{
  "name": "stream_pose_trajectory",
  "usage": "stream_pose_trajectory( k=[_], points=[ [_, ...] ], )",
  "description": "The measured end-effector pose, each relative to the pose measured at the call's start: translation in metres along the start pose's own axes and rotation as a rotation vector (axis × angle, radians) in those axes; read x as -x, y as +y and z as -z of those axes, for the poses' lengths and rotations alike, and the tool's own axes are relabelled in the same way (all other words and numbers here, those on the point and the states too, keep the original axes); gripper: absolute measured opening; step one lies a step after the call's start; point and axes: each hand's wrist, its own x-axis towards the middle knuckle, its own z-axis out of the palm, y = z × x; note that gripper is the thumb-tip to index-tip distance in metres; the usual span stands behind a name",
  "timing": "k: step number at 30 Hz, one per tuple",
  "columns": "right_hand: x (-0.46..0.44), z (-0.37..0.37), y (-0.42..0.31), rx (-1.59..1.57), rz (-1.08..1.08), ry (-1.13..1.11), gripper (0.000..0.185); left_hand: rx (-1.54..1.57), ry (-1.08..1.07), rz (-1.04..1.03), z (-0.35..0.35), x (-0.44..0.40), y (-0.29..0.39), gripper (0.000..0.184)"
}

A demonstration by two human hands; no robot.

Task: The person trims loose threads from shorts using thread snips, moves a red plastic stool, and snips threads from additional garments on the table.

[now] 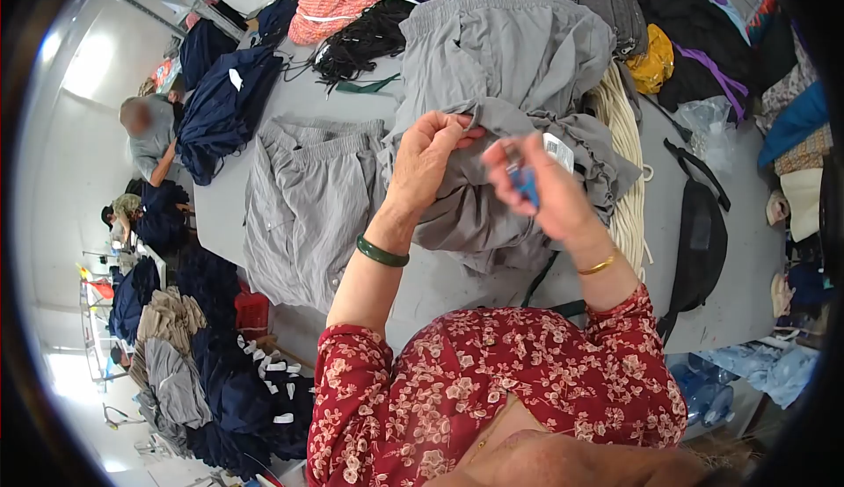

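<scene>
Cloth from the gray pile is pinched in the grip of your left hand, thumb and finger closed on it. Your right hand is just to the right of it. Its grip is curled around a small blue tool, but the blur is too strong to tell what kind. A white tag shows on the gray cloth, just beside your right hand. The gray pile sits in the middle of the worktop, right in front of you. More gray clothes lie flat just to its left. On the right, cream cord runs beside the pile, and a black bag lies farther right. A yellow pouch sits on the far side. At the far left, a person is by some dark blue clothes.
</scene>
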Motion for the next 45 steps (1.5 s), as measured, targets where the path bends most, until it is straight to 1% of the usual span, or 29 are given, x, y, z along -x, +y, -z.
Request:
stream_pose_trajectory(
  k=[1,2,3,6,8,9,10,12,15,17,20,23,24,25,27,29,30,31,33,35,36,39,40,44,45],
  points=[
    [-0.003,0.0,0.012,-0.041,-0.125,-0.046,0.053,-0.029,0.008,-0.018,-0.002,0.0,0.0,0.016],
    [-0.008,-0.002,0.021,-0.002,-0.219,-0.026,0.059,-0.058,0.016,-0.037,-0.005,0.001,0.0,0.017],
    [-0.009,-0.006,0.022,0.04,-0.234,-0.012,0.058,-0.089,0.023,-0.057,-0.007,0.003,0.001,0.018],
    [-0.016,-0.005,0.024,0.058,-0.182,0.02,0.056,-0.143,-0.049,0.027,-0.012,0.013,0.015,0.018],
    [-0.02,-0.006,0.022,0.072,-0.157,0.057,0.054,-0.061,-0.079,0.03,-0.014,0.015,0.011,0.018],
    [-0.021,-0.006,0.023,0.083,-0.135,0.032,0.054,-0.019,-0.092,0.029,-0.014,0.016,0.009,0.018],
    [-0.022,-0.004,0.026,0.096,-0.112,0.007,0.053,-0.091,-0.096,0.021,-0.013,0.019,0.013,0.018],
    [-0.023,-0.003,0.029,0.097,-0.081,-0.017,0.052,-0.089,-0.089,0.03,-0.012,0.02,0.012,0.019],
    [-0.023,-0.01,0.025,0.096,-0.103,0.071,0.051,-0.093,-0.086,0.023,-0.011,0.021,0.013,0.019],
    [-0.024,-0.009,0.027,0.106,-0.074,0.056,0.05,-0.094,-0.082,0.012,-0.011,0.021,0.013,0.018],
    [-0.024,-0.002,0.033,0.091,-0.02,-0.001,0.05,-0.256,-0.035,-0.093,-0.006,0.018,0.004,0.014],
    [-0.02,0.004,0.029,0.066,0.019,-0.064,0.049,-0.344,-0.032,-0.157,-0.004,0.018,0.002,0.01],
    [-0.017,0.005,0.025,0.058,0.027,-0.082,0.049,-0.411,-0.055,-0.259,-0.004,0.021,0.004,0.007],
    [-0.011,0.007,0.018,0.117,0.112,-0.034,0.047,-0.477,-0.077,-0.364,-0.005,0.026,0.009,0.008],
    [0.001,0.01,-0.001,0.239,0.279,0.062,0.044,-0.617,-0.141,-0.561,-0.004,0.036,0.02,0.017],
    [0.0,0.006,-0.014,0.546,0.515,0.231,0.029,-0.767,-0.23,-0.725,-0.002,0.05,0.031,0.028],
    [-0.002,0.003,-0.022,0.697,0.526,0.285,0.026,-0.761,-0.148,-0.836,-0.013,0.05,0.034,0.039],
    [-0.007,0.0,-0.028,0.848,0.542,0.337,0.026,-0.807,-0.107,-0.841,-0.017,0.053,0.038,0.032],
    [-0.027,0.001,-0.021,0.92,0.647,0.343,0.024,-0.756,-0.012,-0.844,-0.029,0.045,0.036,0.024],
    [-0.042,0.001,-0.018,1.049,0.732,0.31,0.023,-0.65,0.08,-0.65,-0.038,0.037,0.028,0.023],
    [-0.048,0.002,-0.017,1.085,0.776,0.348,0.023,-0.635,0.099,-0.567,-0.038,0.031,0.025,0.025],
    [-0.048,0.003,-0.017,1.001,0.74,0.352,0.023,-0.662,0.116,-0.344,-0.035,0.009,0.016,0.031],
    [-0.047,0.002,-0.017,0.941,0.753,0.327,0.024,-0.615,0.049,-0.313,-0.032,0.002,0.011,0.03],
    [-0.034,0.007,-0.017,0.343,0.323,0.22,0.024,-0.469,-0.086,-0.155,-0.028,0.003,0.016,0.024],
    [-0.029,0.012,-0.018,0.221,0.227,0.194,0.023,-0.445,-0.098,-0.187,-0.029,0.003,0.014,0.024]
  ],
)
